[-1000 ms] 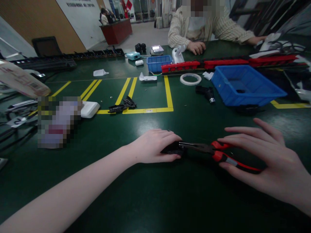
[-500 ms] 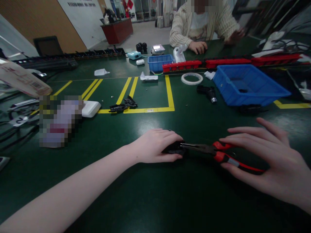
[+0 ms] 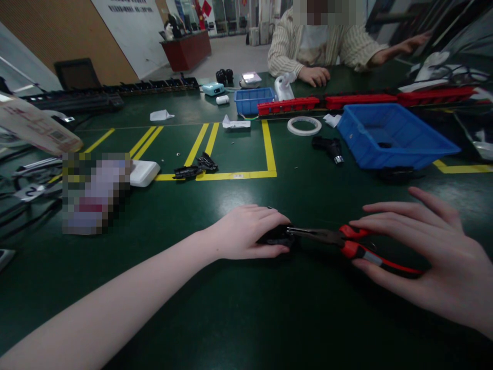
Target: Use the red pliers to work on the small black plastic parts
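My left hand [image 3: 250, 231] is closed around a black part [image 3: 279, 235] on the green tabletop; much of that part is hidden under my fingers. In my right hand [image 3: 427, 262] are red-handled long-nose pliers [image 3: 346, 241], gripped between thumb and fingers with the handles spread somewhat apart. The thin metal jaws point left, and their tips meet the right end of the black part. Whether the tips pinch anything there is too small to tell.
Beyond my right hand stands a blue bin [image 3: 396, 136], near a tape roll [image 3: 304, 126] and a black piece [image 3: 329, 149]. Black scraps [image 3: 196, 167] lie ahead, left of centre. A white box [image 3: 144, 173] is further left. Across the table sits a person [image 3: 316, 51].
The pliers and my right hand have shifted very slightly to the right. My left hand stays where it was. The person opposite has stretched one arm out toward the right.
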`<state>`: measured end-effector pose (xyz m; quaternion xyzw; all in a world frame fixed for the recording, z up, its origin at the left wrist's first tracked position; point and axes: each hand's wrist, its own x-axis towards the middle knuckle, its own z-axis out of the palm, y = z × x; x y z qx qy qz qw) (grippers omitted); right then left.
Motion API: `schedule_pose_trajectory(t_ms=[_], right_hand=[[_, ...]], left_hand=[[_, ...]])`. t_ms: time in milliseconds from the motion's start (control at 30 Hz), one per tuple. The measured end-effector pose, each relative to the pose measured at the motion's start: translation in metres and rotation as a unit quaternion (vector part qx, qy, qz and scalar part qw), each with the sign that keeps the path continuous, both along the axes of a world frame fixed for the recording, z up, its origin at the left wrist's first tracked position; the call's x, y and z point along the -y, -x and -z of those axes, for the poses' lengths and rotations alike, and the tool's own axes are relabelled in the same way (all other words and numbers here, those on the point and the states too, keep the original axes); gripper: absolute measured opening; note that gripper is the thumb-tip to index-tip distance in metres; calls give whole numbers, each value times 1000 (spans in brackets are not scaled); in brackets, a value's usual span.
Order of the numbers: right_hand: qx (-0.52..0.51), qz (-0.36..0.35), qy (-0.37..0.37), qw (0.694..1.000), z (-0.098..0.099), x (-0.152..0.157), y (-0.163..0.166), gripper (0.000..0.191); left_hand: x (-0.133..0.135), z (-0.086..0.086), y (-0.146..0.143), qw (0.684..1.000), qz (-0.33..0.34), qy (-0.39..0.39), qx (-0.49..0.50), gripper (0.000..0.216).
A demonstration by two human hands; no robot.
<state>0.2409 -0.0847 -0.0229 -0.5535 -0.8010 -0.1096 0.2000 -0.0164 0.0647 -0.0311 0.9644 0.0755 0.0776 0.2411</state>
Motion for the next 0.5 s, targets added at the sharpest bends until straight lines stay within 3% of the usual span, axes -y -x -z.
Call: schedule_pose_trajectory(t_ms=[500], right_hand=[[4,8,2,1000,2,1,0,32]], left_hand=[[0,1,-1,1000,6,-1,8,35]])
